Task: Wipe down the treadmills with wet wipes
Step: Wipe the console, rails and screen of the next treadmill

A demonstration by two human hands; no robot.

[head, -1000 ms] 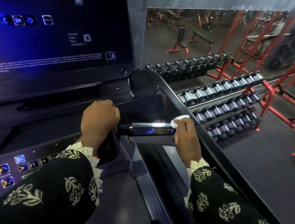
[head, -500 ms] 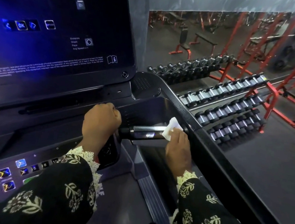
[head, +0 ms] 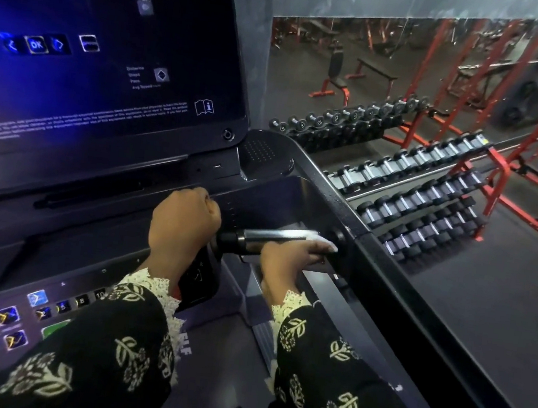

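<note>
**Wipe at the far end of the treadmill's grip bar**

We see the wet wipe (head: 324, 241) as a small white wad, crumpled and folded over on itself, with one soft corner poking out to the right. It sits at the outer end of the chrome grip bar (head: 267, 236), right where the bar meets the black side rail (head: 364, 227). It is bright against the dark machine, and motion blurs its edges.

The right hand (head: 291, 257) comes in from under and behind the bar. Its fingers lie along the metal and close over the wipe, holding it against the bar; most of the wipe is hidden beneath them. The left hand (head: 185, 224) is balled in a tight fist at the bar's inner end, where the black collar comes out beside the knuckles, so we take it to be gripping that end. Both arms wear black sleeves (head: 99, 362) with a pale flower print and lace cuffs.

The treadmill (head: 266, 156) is glossy black. Its big screen (head: 110, 48) glows blue with an OK key and small white text, and a strip of lit buttons (head: 27, 309) runs below the left arm. The bar itself is polished and reflective. Beyond the rail stand tiered dumbbell racks (head: 414, 194) on red frames.
</note>
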